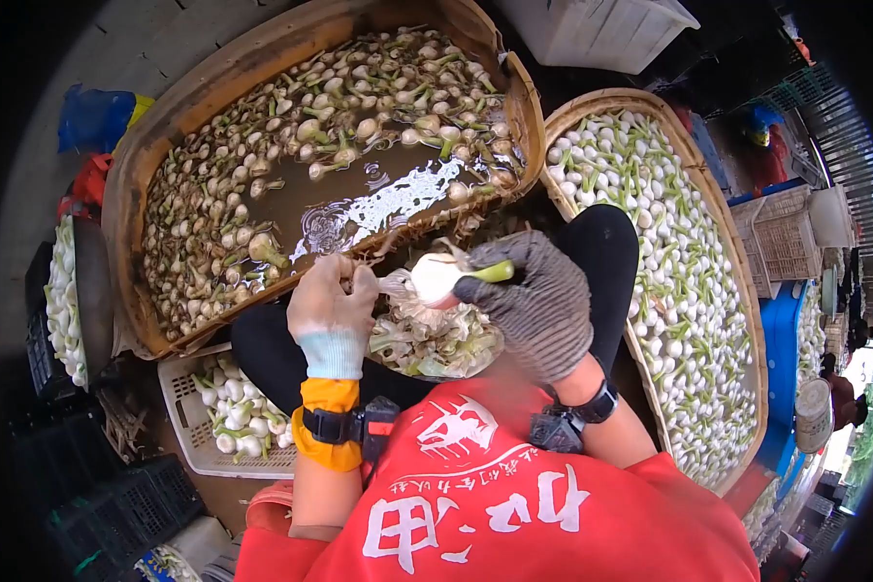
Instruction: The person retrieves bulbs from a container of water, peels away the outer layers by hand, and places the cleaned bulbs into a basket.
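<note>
A white garlic bulb [435,278] with a short green stem [496,272] is held in front of my lap. My right hand [543,301], in a dark striped glove, is closed around its stem side. My left hand [332,303], in a pale glove with a light blue cuff, is closed in a pinch at the bulb's other end. A thin strip of garlic skin [395,282] stretches from the bulb to these fingers. Below both hands lies a heap of peeled-off skins [435,335] between my knees.
Ahead stands a large brown tub [126,209] with unpeeled bulbs floating in water. A long tub [761,388] of cleaned bulbs is at right. A white basket [179,412] with bulbs sits by my left knee. Dark crates [126,509] stand at lower left, a white bin [601,34] at the top.
</note>
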Demonstrator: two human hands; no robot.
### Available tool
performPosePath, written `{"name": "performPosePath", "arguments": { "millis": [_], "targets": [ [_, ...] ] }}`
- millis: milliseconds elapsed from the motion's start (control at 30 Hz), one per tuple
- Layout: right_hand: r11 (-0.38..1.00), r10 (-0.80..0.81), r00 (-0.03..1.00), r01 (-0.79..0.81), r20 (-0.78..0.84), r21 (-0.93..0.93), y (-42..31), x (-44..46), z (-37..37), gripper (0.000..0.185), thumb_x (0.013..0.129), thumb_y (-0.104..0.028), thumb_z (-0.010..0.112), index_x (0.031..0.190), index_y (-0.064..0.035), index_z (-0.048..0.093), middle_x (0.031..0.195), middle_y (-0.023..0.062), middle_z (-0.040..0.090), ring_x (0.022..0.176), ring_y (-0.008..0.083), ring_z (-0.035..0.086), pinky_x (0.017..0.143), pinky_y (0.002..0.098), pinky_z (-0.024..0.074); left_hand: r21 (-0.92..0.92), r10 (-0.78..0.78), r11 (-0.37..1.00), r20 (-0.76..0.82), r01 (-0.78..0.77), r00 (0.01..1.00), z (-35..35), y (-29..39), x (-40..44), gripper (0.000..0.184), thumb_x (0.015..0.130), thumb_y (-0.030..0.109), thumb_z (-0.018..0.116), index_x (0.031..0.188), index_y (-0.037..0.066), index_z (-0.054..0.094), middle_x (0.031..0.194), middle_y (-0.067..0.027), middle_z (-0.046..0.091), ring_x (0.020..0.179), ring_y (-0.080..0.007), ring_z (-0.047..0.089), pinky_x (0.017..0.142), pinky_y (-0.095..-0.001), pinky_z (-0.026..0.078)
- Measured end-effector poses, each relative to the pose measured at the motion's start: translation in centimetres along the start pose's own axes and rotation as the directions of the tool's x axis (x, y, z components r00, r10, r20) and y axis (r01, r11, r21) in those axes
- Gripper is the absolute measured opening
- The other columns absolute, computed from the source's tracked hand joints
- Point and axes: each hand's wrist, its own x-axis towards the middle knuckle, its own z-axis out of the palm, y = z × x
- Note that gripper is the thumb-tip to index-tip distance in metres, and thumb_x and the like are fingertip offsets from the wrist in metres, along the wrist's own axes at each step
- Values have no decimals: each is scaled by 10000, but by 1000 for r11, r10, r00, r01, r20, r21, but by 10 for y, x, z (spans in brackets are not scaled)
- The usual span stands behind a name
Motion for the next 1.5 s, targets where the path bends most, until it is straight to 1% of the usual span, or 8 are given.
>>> {"name": "performPosePath", "arguments": {
  "millis": [233, 500, 700, 767, 833, 900, 1333, 1500],
  "targets": [
    [987, 29, 996, -41, 83, 154, 9, 6, -1, 291, 804, -166, 767, 1056, -42, 690, 954, 101, 697, 852, 171, 674, 763, 296, 531, -717, 117, 622, 482, 315, 868, -2, 12, -22, 870, 672, 264, 869, 1359, -40, 430, 1221, -134, 557, 1082, -211, 603, 907, -336, 508],
    [961, 224, 884, -271, 411, 58, 33, -3, 23, 208, 869, -172, 689, 987, -2, 694, 896, 109, 689, 783, 179, 666, 712, 303, 514, -602, 329, 776, 132, -188, 935, -11, 3, -27, 493, 771, 164, 742, 1191, -21, 562, 1243, -132, 591, 1099, -203, 571, 943, -326, 479],
    [536, 222, 833, -539, 507, 650, 29, 15, 18, 226, 876, -136, 662, 1049, 9, 645, 770, 59, 664, 683, 130, 628, 644, 282, 525, -742, 472, 42, 605, 669, 641, -25, -12, -29, 562, 841, 185, 598, 1334, -56, 477, 1161, -204, 628, 988, -239, 626, 888, -354, 504],
    [753, -647, 761, 648, 49, -118, 52, 42, 8, 266, 849, -95, 682, 1086, 15, 637, 792, 60, 658, 667, 134, 626, 619, 264, 515, -702, 447, 11, 640, 712, 624, -39, 0, -28, 621, 841, 251, 611, 1352, -65, 454, 1158, -218, 625, 975, -249, 633, 859, -347, 505],
    [862, 258, 886, -391, 385, 321, 48, 43, 6, 415, 742, -116, 755, 1144, -76, 662, 903, 90, 658, 806, 282, 651, 720, 355, 531, -709, 352, -71, 640, 701, 683, -45, 2, -29, 682, 830, 299, 632, 1362, -78, 430, 1166, -213, 624, 978, -258, 635, 850, -341, 503],
    [789, -76, 916, 297, 394, -538, 66, 32, 24, 354, 750, -194, 763, 1093, -140, 693, 921, 88, 637, 868, 298, 624, 763, 369, 517, -740, 331, -41, 624, 672, 708, -40, -1, -27, 702, 850, 341, 629, 1367, -82, 414, 1178, -204, 617, 971, -250, 634, 852, -335, 501],
    [994, 43, 784, 28, 619, -104, 4, 24, 18, 223, 856, -269, 704, 870, -47, 722, 837, 74, 692, 771, 214, 668, 701, 323, 520, -633, 77, 741, 412, 224, 908, -43, 2, -16, 647, 732, 222, 827, 1235, -48, 523, 1187, -117, 570, 1023, -179, 611, 877, -311, 529],
    [907, 60, 805, -291, 591, 305, 8, 18, 21, 205, 885, -218, 668, 913, -15, 663, 721, 34, 602, 660, 156, 587, 639, 278, 484, -815, 166, 436, 490, 382, 856, -47, 5, -18, 690, 792, 339, 792, 1282, -44, 492, 1160, -140, 592, 981, -217, 639, 863, -329, 534]
  ]
}}
